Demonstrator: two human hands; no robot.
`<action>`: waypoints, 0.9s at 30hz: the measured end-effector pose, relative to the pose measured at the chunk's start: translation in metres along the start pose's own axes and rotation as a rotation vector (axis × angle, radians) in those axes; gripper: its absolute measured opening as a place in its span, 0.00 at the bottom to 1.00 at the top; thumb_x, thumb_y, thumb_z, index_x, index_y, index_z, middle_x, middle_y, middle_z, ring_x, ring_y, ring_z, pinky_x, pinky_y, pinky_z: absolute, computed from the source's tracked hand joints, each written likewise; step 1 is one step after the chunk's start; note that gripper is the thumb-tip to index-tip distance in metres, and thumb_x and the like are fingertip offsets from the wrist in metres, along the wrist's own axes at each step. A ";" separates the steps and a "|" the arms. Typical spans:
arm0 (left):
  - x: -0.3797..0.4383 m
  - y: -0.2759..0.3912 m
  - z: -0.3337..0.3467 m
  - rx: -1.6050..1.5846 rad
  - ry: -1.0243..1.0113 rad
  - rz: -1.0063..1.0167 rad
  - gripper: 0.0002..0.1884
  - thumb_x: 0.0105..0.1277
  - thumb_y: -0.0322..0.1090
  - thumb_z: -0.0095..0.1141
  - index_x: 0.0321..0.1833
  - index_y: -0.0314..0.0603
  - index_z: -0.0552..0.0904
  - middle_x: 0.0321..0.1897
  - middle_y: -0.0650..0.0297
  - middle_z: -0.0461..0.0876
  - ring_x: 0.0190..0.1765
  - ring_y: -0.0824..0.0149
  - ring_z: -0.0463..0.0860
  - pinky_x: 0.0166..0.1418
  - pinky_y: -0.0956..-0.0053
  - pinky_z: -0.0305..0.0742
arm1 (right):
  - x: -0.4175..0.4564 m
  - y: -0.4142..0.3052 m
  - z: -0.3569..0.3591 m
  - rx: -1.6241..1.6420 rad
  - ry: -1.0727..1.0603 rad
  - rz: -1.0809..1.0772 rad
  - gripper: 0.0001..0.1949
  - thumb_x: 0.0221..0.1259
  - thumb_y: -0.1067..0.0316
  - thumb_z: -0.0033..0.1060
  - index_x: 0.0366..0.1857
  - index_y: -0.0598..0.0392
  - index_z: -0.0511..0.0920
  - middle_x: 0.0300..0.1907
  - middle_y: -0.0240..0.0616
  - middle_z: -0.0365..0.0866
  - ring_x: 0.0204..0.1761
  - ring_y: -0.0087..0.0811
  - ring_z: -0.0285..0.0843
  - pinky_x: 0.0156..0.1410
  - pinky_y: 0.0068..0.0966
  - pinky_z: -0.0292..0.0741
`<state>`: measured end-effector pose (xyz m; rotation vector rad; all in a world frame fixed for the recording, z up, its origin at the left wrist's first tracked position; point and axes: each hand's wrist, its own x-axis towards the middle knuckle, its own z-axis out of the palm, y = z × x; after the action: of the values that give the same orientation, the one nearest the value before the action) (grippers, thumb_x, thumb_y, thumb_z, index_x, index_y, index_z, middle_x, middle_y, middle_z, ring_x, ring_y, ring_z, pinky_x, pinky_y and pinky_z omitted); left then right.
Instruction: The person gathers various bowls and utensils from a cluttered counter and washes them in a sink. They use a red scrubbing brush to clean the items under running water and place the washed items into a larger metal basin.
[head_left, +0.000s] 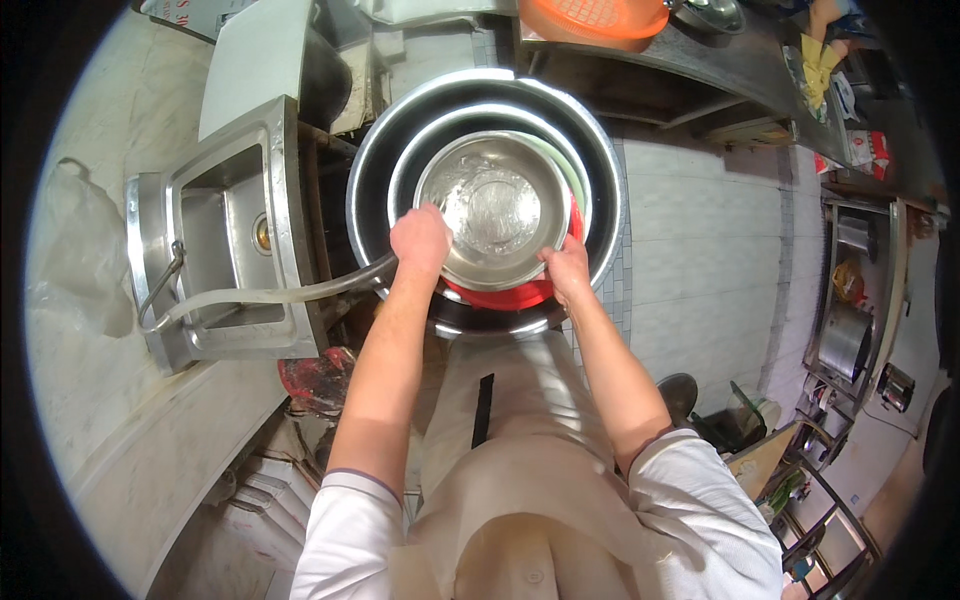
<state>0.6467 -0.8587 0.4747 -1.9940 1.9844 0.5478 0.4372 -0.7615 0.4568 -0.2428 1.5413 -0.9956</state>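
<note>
My left hand is closed around the end of a translucent hose, at the left rim of a round stainless-steel bowl. Clear water appears to lie in the bowl. The hose's mouth is hidden by my fist. My right hand grips the bowl's lower right rim, thumb on top. Under the bowl a red plastic basin and a pale green rim show. These sit inside a larger metal basin, which stands within a wide, deep metal tub.
At left stands a steel sink, its faucet feeding the hose. An orange plastic basket sits on a metal table ahead. Another person's arm is near yellow gloves at upper right. Tiled floor lies to the right.
</note>
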 end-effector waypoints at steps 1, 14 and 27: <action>0.002 0.006 -0.007 -0.064 0.056 -0.020 0.12 0.66 0.39 0.53 0.39 0.39 0.85 0.35 0.51 0.88 0.41 0.49 0.88 0.45 0.56 0.82 | 0.002 0.007 -0.004 -0.017 -0.006 -0.015 0.18 0.52 0.86 0.50 0.48 0.62 0.80 0.40 0.41 0.86 0.35 0.31 0.84 0.42 0.28 0.82; -0.049 0.003 0.024 -0.120 -0.219 0.361 0.15 0.67 0.45 0.54 0.42 0.42 0.87 0.37 0.48 0.86 0.44 0.48 0.86 0.50 0.53 0.79 | -0.014 -0.015 0.023 -0.497 0.212 -0.740 0.08 0.49 0.82 0.53 0.33 0.65 0.78 0.49 0.46 0.83 0.44 0.42 0.82 0.52 0.29 0.77; -0.052 0.008 0.024 -0.062 -0.333 0.195 0.16 0.68 0.48 0.55 0.48 0.48 0.87 0.44 0.51 0.86 0.51 0.49 0.84 0.54 0.56 0.78 | -0.040 -0.090 -0.035 -0.462 0.483 -1.033 0.03 0.46 0.85 0.49 0.22 0.65 0.72 0.54 0.53 0.84 0.42 0.41 0.87 0.44 0.28 0.79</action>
<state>0.6373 -0.8017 0.4768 -1.6206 1.9787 0.9291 0.3823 -0.7745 0.5448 -1.2954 2.1219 -1.5345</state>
